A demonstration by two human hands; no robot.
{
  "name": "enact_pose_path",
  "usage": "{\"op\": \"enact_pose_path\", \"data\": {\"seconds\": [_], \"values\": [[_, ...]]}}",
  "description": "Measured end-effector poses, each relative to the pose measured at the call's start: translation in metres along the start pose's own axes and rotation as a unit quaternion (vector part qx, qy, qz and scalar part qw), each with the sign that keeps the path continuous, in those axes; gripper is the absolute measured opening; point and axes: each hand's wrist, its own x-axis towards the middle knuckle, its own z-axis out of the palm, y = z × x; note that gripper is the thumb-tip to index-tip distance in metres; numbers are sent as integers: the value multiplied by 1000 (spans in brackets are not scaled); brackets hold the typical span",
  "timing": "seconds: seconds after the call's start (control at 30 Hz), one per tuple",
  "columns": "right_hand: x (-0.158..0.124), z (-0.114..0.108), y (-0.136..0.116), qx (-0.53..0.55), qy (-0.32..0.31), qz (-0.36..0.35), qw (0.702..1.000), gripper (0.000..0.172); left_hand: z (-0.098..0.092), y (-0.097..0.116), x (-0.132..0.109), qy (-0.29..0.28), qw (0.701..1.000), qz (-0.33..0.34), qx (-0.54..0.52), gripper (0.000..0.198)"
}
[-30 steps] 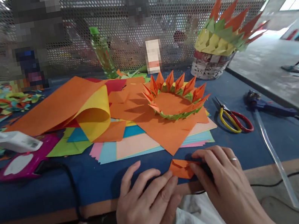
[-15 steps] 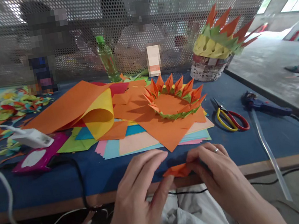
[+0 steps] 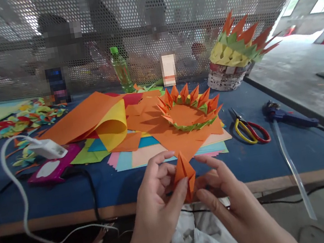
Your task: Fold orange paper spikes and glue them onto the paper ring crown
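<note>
An orange folded paper piece (image 3: 184, 171), pointed at the top with creases down its middle, stands upright near the table's front edge. My left hand (image 3: 159, 196) pinches it between thumb and fingers. Beside it on the right, my right hand (image 3: 223, 188) has its fingers apart and curved; its fingertips come close to the paper's lower right side, and any contact is hard to make out. Beyond both hands, a ring of folded orange and green paper points (image 3: 193, 124) lies on orange sheets (image 3: 184, 144).
Scissors (image 3: 248, 127) and a glue gun (image 3: 288, 115) with a clear glue stick lie at right. Behind them stands a basket (image 3: 226, 77) topped with folded paper. At left are a purple power strip (image 3: 48, 169), a white charger (image 3: 48, 148) and paper scraps (image 3: 25, 119). A green bottle (image 3: 121, 70) stands behind.
The orange paper piece has turned from lying flat to pointing upright, now in my left hand. My right hand has let go or loosened, its fingers spreading. The view has shifted slightly.
</note>
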Motion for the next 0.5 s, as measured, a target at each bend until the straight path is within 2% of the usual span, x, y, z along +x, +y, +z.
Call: {"op": "enact_pose_path", "data": {"seconds": [0.13, 0.23, 0.37, 0.5], "values": [[0, 9, -1, 47, 25, 28, 998, 47, 3, -2, -7, 5, 999, -11, -50, 38], [2, 10, 0, 56, 33, 40, 997, 47, 2, -6, -11, 11, 1000, -13, -23, 39], [3, 11, 2, 70, 16, 19, 997, 48, 2, -13, -13, 50, 999, -5, -11, 38], [4, 13, 3, 69, 23, 10, 997, 45, 1, -17, -15, 55, 998, 13, 30, 36]]}}
